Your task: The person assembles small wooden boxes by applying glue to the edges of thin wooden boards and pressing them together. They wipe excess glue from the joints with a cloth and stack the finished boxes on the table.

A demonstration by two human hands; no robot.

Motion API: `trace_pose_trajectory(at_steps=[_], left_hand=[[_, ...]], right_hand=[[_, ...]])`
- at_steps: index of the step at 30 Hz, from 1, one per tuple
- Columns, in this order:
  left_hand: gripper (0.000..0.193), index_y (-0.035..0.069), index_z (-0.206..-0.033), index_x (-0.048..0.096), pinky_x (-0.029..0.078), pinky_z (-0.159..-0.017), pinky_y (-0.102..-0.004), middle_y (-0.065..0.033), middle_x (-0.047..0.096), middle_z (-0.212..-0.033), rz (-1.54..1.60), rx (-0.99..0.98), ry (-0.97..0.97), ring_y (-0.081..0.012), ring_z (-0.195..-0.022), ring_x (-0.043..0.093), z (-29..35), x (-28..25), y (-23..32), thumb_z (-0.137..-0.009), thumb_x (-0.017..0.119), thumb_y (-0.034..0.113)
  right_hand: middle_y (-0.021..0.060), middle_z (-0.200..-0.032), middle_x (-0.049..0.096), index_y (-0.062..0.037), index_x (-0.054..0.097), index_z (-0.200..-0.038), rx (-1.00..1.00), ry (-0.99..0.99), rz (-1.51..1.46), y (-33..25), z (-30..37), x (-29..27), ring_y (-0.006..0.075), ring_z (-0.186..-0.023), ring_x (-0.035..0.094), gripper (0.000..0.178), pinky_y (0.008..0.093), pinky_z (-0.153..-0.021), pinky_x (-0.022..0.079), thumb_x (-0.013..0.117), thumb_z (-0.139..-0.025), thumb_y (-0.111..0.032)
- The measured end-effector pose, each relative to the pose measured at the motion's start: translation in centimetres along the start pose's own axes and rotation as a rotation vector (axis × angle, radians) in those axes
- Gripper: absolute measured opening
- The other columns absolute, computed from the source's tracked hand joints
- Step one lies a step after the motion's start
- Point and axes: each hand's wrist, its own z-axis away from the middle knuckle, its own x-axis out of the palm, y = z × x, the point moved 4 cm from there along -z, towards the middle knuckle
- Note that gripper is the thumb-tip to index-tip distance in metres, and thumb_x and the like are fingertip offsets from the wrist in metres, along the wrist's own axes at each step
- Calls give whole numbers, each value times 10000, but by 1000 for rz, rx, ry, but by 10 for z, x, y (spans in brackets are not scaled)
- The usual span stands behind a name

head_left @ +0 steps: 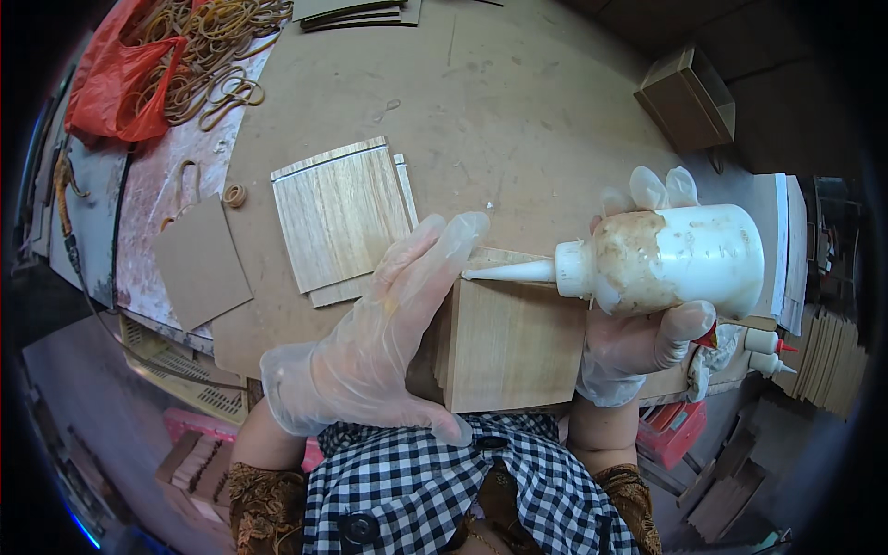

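My right hand point(638, 347), in a clear glove, grips a white squeeze bottle point(708, 250) from below, with fingertips showing over its far side. Brown stains cover the part of the bottle near its collar. Its tapered nozzle points left, the tip at the far left corner of a light wooden piece point(518, 347) near my body. Several board edges show along that piece's left side. My left hand point(370, 338), gloved too, straddles that side with thumb and fingers spread wide; whether it touches the wood is unclear. Beyond it lie grooved wooden panels point(342, 217), overlapping.
A brown board point(203, 264) and a small rolled band point(235, 195) lie at left. Rubber bands point(208, 55) spill from a red plastic bag point(120, 88). An open wooden box point(684, 102) stands far right. Small white bottles point(763, 342) and a crumpled cloth point(710, 363) sit at right.
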Motion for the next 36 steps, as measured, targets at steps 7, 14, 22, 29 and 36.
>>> trace_pose_trajectory(at_steps=[7, 14, 22, 29, 36], left_hand=[[1439, -51, -1521, 137, 141, -1186, -502, -251, 239, -1557, 8, 1, 6, -404, -1482, 134, -1, -1, 1, -493, 901, 603], [1372, -49, -1526, 159, 176, -1186, -489, -227, 245, -1559, 45, 15, 37, -426, -1430, 222, -2, 0, 0, -531, 864, 580], [1326, -33, -1528, 175, 183, -1182, -489, -218, 270, -1550, 37, 2, 30, -408, -1433, 237, -4, 0, 1, -560, 874, 543], [1299, -28, -1527, 181, 191, -1178, -496, -216, 271, -1555, 102, 32, 54, -410, -1434, 250, -7, 3, 0, -570, 896, 482], [1309, -20, -1528, 181, 188, -1176, -508, -210, 276, -1555, 151, -13, 56, -409, -1429, 260, -5, 6, -2, -547, 916, 440]], right_hand=[[216, -1402, 450, -62, 303, -1464, -45, 98, 7, 1, -1, 5, 382, -1191, 565, 1035, 458, -910, 556, 767, -669, -537], [181, -1325, 515, -11, 312, -1448, -19, 149, 71, -1, 4, 6, 302, -1124, 575, 1065, 418, -963, 506, 767, -699, -616], [174, -1304, 545, -2, 307, -1456, -23, 206, 109, -4, 7, 3, 305, -1143, 579, 1092, 429, -1006, 474, 768, -703, -645], [175, -1338, 533, -28, 308, -1465, 46, 172, 83, -3, 13, -7, 314, -1186, 574, 1049, 448, -1027, 471, 772, -726, -610], [146, -1347, 527, -84, 353, -1450, -56, 213, -2, -6, 9, -12, 288, -1174, 589, 935, 424, -971, 523, 754, -740, -542]])
